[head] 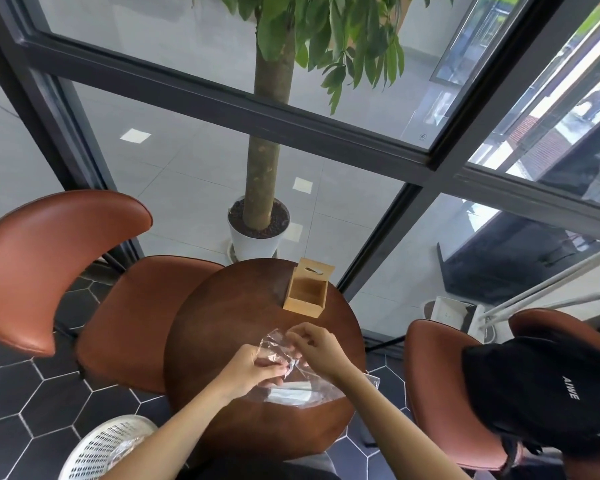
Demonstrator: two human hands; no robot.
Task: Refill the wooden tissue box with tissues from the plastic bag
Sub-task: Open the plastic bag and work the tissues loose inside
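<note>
Round wooden table (222, 313) by a glass wall. Left hand (253, 367) and right hand (317, 348) both pinch the mouth of the clear plastic bag (291, 379), tissues (291, 393) inside, lying crosswise. Best to spread the mouth wide without tearing; beyond the bag stands the wooden box (307, 289), empty, lid up, open side facing the person.

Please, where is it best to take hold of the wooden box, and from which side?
Probably by its two long side walls, from above. The box stands open-topped on the table with its lid tilted up at the far end, so a grip across the width avoids the lid. Both hands, left and right, are busy with the bag.
</note>
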